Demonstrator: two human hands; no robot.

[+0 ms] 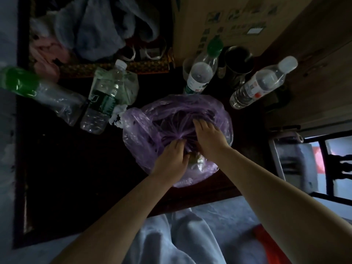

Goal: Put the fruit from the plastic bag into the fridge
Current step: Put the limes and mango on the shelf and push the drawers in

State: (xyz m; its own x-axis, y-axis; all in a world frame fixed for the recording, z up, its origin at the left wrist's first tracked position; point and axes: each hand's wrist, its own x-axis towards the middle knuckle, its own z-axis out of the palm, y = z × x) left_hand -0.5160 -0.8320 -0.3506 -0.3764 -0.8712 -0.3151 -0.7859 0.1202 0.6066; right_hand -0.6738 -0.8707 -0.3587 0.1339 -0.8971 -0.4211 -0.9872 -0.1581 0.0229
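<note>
A purple see-through plastic bag [146,130] lies on the dark table near its front edge. Its top is gathered into a twisted bunch at the middle. My left hand [171,159] pinches that bunch from the near side. My right hand [208,136] lies across the bag's top beside it, fingers on the plastic. Between the two hands a pale round fruit [194,159] shows through the plastic; the rest of the bag's contents are hidden. No fridge is in view.
Several plastic water bottles stand or lie around the bag: one at left [101,103], one behind [202,73], one at right [261,84]. A metal mug [238,63] stands at the back. Clothes are piled at the far left. A dark chair [323,164] is at right.
</note>
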